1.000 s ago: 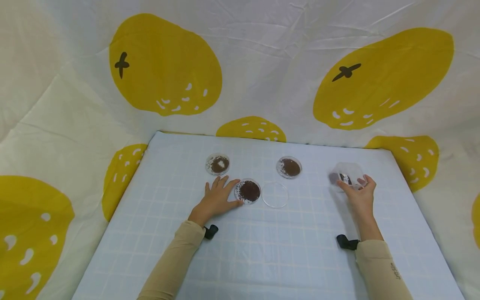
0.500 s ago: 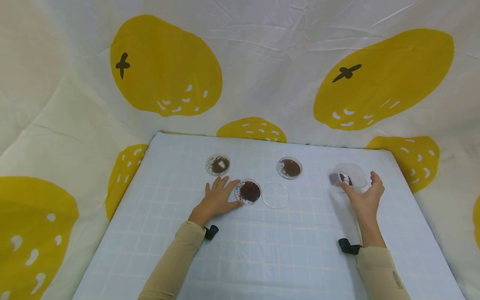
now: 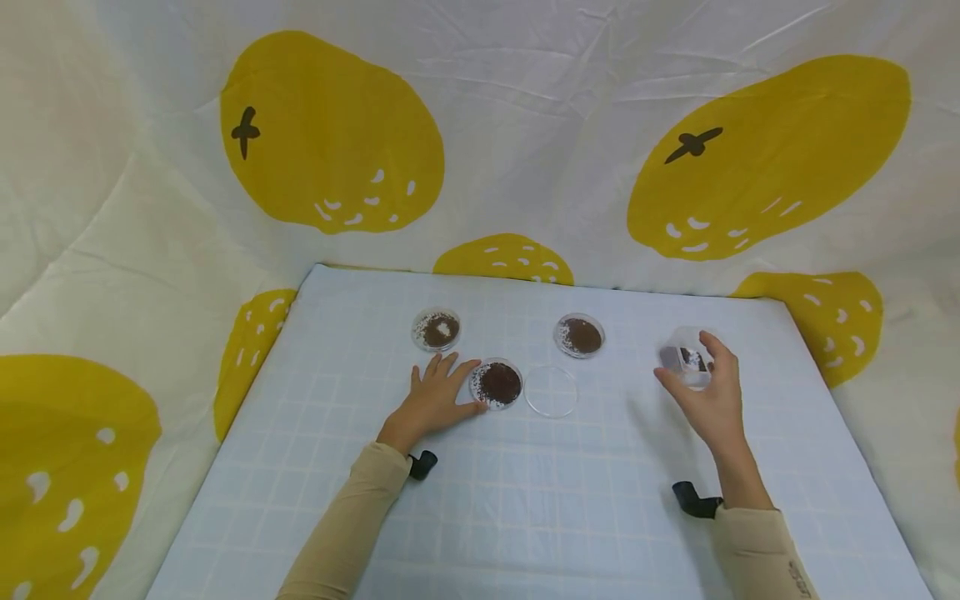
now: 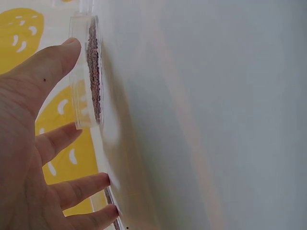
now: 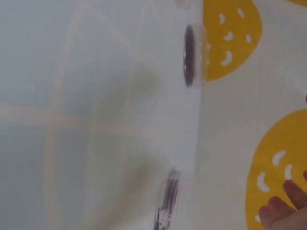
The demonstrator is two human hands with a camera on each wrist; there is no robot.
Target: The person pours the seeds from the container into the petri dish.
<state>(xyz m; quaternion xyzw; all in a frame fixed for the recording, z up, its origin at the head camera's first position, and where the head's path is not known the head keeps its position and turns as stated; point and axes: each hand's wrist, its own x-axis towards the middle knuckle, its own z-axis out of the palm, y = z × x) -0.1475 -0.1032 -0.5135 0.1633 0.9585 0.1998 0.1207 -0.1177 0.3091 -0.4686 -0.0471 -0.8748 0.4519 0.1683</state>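
My left hand (image 3: pixel 429 402) holds a round clear petri dish (image 3: pixel 499 383) of dark brown granules by its rim, between thumb and index finger. In the left wrist view the other fingers (image 4: pixel 79 189) are spread out below the dish. A thin clear round lid (image 3: pixel 551 392) lies just right of that dish. My right hand (image 3: pixel 712 404) is in front of a clear plastic container (image 3: pixel 682 337) with dark contents, thumb and fingers apart and partly covering it. In the right wrist view, fingers (image 5: pixel 280 211) show at the lower right corner.
Two more petri dishes with brown granules stand farther back, one at left (image 3: pixel 433 329) and one at right (image 3: pixel 580 335). A pale checked cloth covers the table (image 3: pixel 540 508). Behind hangs a curtain (image 3: pixel 525 150) with yellow fruit shapes.
My right hand has let go of the clear container; its fingers spread, then the hand shifted left in front of it. My left hand has stayed at its petri dish.
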